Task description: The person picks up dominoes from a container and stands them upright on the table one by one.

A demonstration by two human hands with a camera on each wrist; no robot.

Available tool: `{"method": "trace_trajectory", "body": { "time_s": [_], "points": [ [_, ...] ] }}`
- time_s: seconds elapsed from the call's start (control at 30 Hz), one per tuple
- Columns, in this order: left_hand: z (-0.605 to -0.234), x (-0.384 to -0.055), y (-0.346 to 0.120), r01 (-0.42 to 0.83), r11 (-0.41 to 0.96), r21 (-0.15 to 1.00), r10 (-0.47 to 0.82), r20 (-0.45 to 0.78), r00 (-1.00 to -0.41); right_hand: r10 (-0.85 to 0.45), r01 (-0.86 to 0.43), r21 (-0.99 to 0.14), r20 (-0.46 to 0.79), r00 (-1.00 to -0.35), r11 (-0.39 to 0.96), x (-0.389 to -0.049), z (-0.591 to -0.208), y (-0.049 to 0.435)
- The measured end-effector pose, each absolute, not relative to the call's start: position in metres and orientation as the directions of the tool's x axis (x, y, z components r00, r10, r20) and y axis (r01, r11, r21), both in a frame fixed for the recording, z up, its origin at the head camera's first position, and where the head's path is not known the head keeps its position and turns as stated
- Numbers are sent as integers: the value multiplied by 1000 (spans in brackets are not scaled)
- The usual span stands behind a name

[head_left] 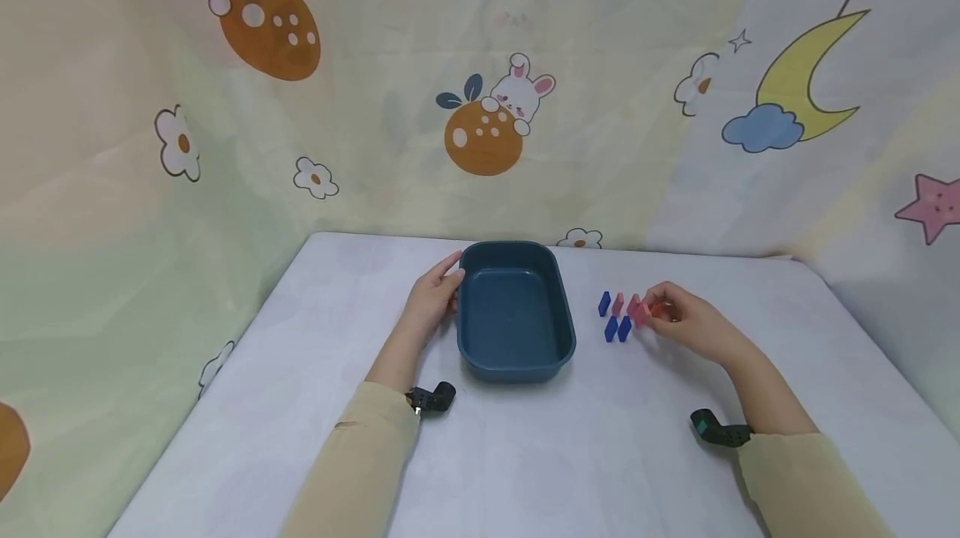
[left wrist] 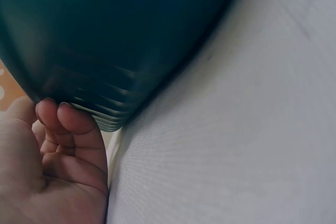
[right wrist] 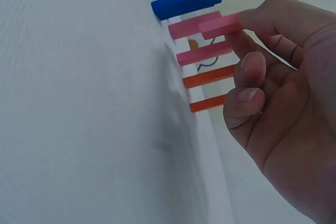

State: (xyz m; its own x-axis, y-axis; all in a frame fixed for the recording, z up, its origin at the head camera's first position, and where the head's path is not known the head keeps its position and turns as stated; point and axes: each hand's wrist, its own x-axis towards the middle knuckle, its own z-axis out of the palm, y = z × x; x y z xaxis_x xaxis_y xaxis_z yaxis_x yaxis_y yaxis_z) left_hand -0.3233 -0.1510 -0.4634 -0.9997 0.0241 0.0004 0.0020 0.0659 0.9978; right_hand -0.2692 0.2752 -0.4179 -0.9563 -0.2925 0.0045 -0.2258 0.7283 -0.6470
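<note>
A deep blue-green plastic basin [head_left: 517,375] stands on the white table. My left hand [head_left: 432,298] grips its left side near the far corner; in the left wrist view, curled fingertips press its outer wall [left wrist: 121,35]. To the right of the basin, my right hand [head_left: 693,326] pinches a pink domino [right wrist: 218,26] between thumb and index finger, the other fingers bent. Close by stand several small dominoes on edge: blue dominoes [right wrist: 187,0], pink dominoes [right wrist: 205,53] and orange dominoes [right wrist: 210,76]. In the head view, the right fingers partly hide the orange ones.
The white-covered table [head_left: 570,455] ends at a printed cloth backdrop [head_left: 375,105] behind and at both sides. Each wrist wears a black camera, one on the left [head_left: 433,398] and one on the right [head_left: 720,430].
</note>
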Motion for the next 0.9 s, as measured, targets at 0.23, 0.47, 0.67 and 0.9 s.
{"method": "trace_trajectory", "body": {
  "time_s": [0.23,0.47,0.67,0.9],
  "points": [
    [-458,-321,-151,-7,56,998,35,-9,-999,-292,-218,-626,-16,-956,749,-268,-418,277],
    [-462,-323,-151,4,61,998,21,3,-1000,-324,-249,-628,-4,-946,737,-266,-418,276],
    [-464,-324,-152,13,67,998,25,11,-1000,-332,-251,-614,-18,-943,748,-267,-424,276],
    [-463,-323,-152,0,41,999,51,-2,-999,-323,-261,-568,-10,-946,781,-269,-432,277]
  ]
}}
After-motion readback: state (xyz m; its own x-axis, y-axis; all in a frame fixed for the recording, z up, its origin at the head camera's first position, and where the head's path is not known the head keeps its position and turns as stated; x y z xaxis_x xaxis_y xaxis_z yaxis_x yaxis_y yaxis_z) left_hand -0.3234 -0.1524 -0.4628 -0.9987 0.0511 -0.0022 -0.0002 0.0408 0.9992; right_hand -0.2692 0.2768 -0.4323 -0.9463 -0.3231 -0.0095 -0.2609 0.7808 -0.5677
